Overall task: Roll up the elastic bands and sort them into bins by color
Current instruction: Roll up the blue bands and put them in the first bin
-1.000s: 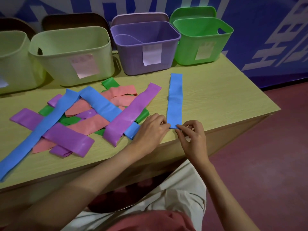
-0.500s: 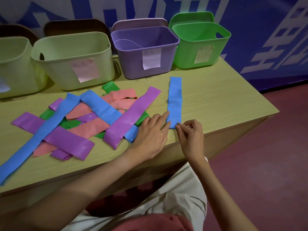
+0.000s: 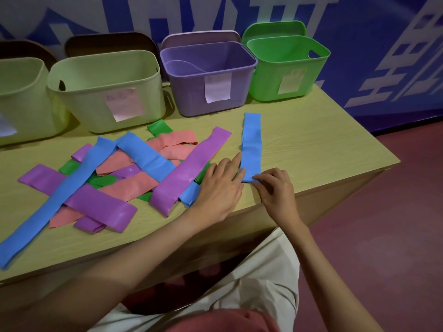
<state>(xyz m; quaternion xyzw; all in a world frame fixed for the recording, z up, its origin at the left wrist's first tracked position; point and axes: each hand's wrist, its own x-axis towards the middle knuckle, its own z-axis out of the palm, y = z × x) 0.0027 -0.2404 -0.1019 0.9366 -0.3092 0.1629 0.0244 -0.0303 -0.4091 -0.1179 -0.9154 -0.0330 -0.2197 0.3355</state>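
A blue elastic band (image 3: 251,144) lies flat and straight on the wooden table (image 3: 311,149), apart from the others. My right hand (image 3: 275,190) pinches its near end at the table's front edge. My left hand (image 3: 220,188) lies flat with straight fingers, its fingertips touching the band's left side. To the left sits a pile of bands (image 3: 115,178) in blue, purple, pink and green, crossing one another. Along the back stand a purple bin (image 3: 208,75), a green bin (image 3: 287,65) and two pale green bins (image 3: 105,89), each with a paper label.
The table's right edge drops to a red floor (image 3: 383,236). A blue and white wall runs behind the bins. My lap, in pale trousers, is below the table's front edge.
My left hand has opened from a curled grip on the band's end to flat, straight fingers along its left side. My right hand keeps its pinch on the near end.
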